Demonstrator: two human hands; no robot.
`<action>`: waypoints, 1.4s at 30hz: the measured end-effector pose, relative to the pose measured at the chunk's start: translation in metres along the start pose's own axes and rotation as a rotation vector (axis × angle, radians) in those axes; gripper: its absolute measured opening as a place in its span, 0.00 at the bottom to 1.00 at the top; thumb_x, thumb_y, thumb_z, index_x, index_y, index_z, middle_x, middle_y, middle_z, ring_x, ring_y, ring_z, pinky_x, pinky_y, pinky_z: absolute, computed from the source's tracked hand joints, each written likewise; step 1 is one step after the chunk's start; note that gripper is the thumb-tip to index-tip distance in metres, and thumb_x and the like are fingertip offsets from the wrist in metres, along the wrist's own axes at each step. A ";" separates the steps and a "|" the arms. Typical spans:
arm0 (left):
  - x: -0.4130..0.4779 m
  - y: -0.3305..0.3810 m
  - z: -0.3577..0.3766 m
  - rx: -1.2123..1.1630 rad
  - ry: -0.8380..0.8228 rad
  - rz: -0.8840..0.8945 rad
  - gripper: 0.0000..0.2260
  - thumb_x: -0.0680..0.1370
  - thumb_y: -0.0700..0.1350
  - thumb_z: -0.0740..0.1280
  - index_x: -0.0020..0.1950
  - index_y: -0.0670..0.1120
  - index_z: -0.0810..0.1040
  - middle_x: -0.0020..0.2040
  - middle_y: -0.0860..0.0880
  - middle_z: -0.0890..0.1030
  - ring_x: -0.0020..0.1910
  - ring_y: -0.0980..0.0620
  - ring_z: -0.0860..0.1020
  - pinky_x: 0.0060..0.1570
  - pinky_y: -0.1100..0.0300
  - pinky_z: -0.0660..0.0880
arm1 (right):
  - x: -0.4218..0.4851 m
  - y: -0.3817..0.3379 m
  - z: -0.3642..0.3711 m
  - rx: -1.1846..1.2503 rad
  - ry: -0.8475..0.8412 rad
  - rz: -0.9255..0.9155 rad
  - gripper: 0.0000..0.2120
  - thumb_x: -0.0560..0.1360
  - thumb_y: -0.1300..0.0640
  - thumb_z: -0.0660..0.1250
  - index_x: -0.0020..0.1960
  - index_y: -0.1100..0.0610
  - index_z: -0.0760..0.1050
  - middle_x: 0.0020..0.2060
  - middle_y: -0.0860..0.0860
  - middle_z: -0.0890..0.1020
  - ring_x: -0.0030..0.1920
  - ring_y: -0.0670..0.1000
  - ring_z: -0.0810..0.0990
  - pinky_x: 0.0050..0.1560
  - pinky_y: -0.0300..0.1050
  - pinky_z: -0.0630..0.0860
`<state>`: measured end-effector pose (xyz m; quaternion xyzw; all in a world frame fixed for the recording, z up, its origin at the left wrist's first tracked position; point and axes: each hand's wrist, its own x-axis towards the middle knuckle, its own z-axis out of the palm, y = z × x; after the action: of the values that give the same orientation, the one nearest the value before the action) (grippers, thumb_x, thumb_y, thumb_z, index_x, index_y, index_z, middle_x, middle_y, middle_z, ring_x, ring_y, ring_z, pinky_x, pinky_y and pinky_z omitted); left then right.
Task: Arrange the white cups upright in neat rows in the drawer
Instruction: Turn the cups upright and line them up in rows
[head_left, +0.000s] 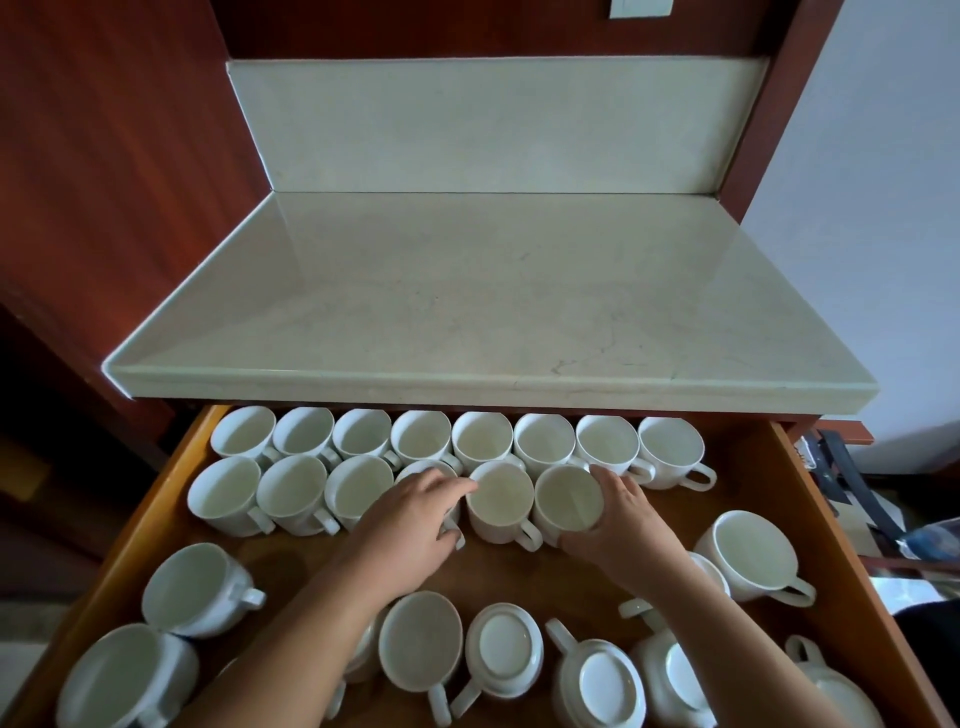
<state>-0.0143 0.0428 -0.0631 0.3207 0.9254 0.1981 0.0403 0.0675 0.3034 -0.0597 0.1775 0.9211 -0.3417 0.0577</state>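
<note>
View from above into an open wooden drawer (748, 499) below a pale marble desk (493, 312). The right hand (618, 525) grasps the sixth cup (566, 496) of the second row. Its fingers (621, 480) curl round the cup's far right side and its thumb wraps the near side, so the upright cup sits in the crook of the hand. That cup touches the fifth cup (500, 499) on its left.

The left hand (410, 525) lies palm down over the fourth cup (421, 464), mostly hiding it. Its fingers (447, 486) bend over the rim, tips reaching the fifth cup, and the thumb clasps the near side.

Both forearms come in from the bottom edge, angled inward toward each other.

Behind the hands, a back row (483, 439) of eight upright cups stands rim to rim. Nearer the viewer, loose cups (504, 647) lie scattered, some upside down, some tipped.
</note>
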 end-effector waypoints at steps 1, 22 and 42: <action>0.001 0.001 0.000 0.001 -0.017 -0.008 0.25 0.77 0.47 0.72 0.73 0.58 0.71 0.61 0.58 0.74 0.59 0.55 0.75 0.55 0.58 0.75 | 0.000 0.000 0.000 -0.006 -0.002 0.002 0.49 0.67 0.42 0.78 0.80 0.52 0.57 0.72 0.51 0.67 0.70 0.52 0.70 0.63 0.43 0.68; 0.022 0.012 0.034 0.230 0.184 0.330 0.06 0.76 0.51 0.69 0.41 0.51 0.82 0.41 0.54 0.76 0.48 0.47 0.73 0.50 0.52 0.75 | 0.006 0.007 0.002 -0.007 0.056 -0.041 0.42 0.68 0.49 0.78 0.76 0.53 0.64 0.68 0.50 0.73 0.68 0.51 0.71 0.61 0.40 0.67; -0.008 -0.020 -0.002 0.129 0.061 0.052 0.24 0.71 0.36 0.71 0.65 0.53 0.78 0.56 0.52 0.81 0.57 0.47 0.78 0.56 0.51 0.76 | 0.002 -0.004 0.005 0.116 0.028 0.072 0.48 0.66 0.45 0.78 0.79 0.52 0.58 0.70 0.51 0.73 0.65 0.52 0.76 0.63 0.51 0.76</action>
<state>-0.0197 0.0228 -0.0692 0.3404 0.9283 0.1488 -0.0139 0.0644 0.2971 -0.0615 0.2182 0.8935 -0.3897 0.0468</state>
